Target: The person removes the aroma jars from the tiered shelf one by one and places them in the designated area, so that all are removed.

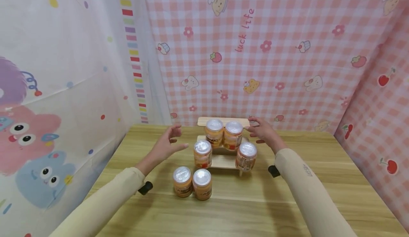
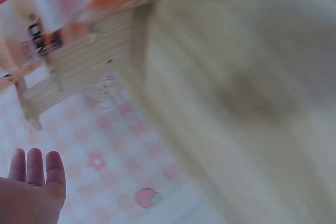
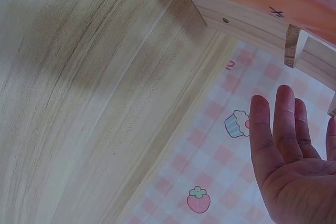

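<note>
A small tiered wooden rack (image 1: 223,161) stands toward the back of the table. Two orange cans with silver lids, one left (image 1: 214,133) and one right (image 1: 233,135), sit side by side on its middle tier. On the lower tier, one can (image 1: 202,154) is at the left end and another (image 1: 246,156) at the right. My left hand (image 1: 164,144), fingers relaxed and holding nothing, is left of the rack. The right hand (image 1: 265,132) has its fingertips right at the right end of the top board (image 1: 223,121); its palm is bare in the right wrist view.
Two more orange cans, one left (image 1: 183,182) and one right (image 1: 202,184), stand together on the wood-grain table (image 1: 236,212) in front of the rack. A pink checked cloth (image 1: 274,66) hangs behind, and a white patterned sheet (image 1: 80,98) hangs at the left.
</note>
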`<state>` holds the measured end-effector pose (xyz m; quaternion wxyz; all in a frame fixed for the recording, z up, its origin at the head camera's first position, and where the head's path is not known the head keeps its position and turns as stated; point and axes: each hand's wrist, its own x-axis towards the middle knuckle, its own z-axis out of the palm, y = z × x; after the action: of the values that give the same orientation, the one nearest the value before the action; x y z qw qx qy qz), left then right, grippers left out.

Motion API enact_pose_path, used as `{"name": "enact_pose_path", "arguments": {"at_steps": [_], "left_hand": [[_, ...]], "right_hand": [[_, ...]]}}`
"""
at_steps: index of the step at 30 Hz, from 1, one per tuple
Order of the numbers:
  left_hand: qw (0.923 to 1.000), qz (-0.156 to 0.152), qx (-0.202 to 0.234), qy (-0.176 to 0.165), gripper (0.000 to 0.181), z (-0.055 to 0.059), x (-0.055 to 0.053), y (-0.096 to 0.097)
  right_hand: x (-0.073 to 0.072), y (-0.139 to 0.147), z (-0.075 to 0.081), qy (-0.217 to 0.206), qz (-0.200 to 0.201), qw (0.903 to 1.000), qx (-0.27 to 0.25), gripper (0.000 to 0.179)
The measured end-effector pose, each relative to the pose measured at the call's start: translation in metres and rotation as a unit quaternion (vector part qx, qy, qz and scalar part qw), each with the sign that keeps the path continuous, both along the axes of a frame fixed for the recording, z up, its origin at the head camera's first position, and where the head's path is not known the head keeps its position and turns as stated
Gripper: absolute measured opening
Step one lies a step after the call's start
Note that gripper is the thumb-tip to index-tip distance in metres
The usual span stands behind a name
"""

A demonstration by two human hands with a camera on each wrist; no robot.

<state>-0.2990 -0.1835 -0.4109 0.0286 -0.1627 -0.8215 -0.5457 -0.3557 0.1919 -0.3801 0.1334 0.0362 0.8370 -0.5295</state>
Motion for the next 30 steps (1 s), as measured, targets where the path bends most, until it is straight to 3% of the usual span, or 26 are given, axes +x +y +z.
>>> {"name": "enact_pose_path", "arguments": {"at_steps": [5,12,18,30], "left_hand": [[0.9997,-0.021,-0.010,-0.010,0.079,0.021,-0.019,0.022],[0.9966,-0.067,-0.048,-0.007,0.081,0.033,-0.039,0.051],[0.9943,-0.087,-0.060,-0.014,0.080,0.033,-0.044,0.065],[0.9936,-0.090,-0.056,-0.040,0.078,0.032,-0.048,0.083]], "right_hand": [[0.001,0.000,0.002,-0.002,0.000,1.0000,-0.005,0.058],[0.002,0.000,0.002,0.001,-0.002,1.0000,-0.005,0.055],[0.001,-0.002,0.000,0.000,0.003,1.0000,-0.004,0.055],[0.001,-0.001,0.001,0.000,-0.001,1.0000,-0.004,0.056]]}}
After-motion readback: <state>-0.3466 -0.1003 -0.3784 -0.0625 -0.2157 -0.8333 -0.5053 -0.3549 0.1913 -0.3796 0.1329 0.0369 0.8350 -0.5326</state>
